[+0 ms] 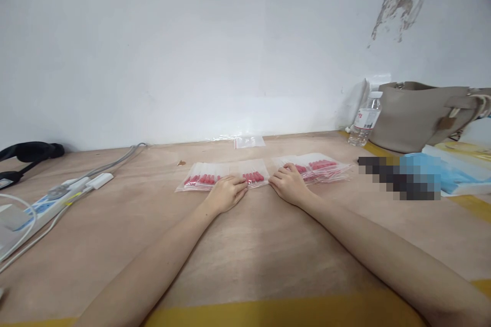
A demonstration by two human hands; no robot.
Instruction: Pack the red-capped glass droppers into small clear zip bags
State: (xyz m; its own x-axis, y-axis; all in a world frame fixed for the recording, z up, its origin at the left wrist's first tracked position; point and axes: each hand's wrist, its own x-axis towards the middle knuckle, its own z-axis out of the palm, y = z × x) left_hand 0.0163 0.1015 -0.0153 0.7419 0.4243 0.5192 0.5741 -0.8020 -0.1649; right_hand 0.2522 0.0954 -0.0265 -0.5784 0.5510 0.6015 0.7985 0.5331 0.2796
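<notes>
A small clear plastic bag (253, 167) with several red, stick-like pieces inside lies flat on the table between my hands. My left hand (227, 194) has its fingers and thumb drawn together at the bag's lower left corner. At the lower right corner, the curled fingers of my right hand (289, 184) grip the bag's edge. More filled bags (203, 174) lie overlapping on the left, partly behind my left hand. To the right is a layered pile of similar bags (326, 167), part of it behind my right hand.
An unfilled clear bag (249, 142) lies by the wall. At right stand a water bottle (366, 120) and a grey-beige handbag (416, 115), with blue material (456, 173) in front. A power strip (42, 209) with cables and black headphones (30, 153) are at left.
</notes>
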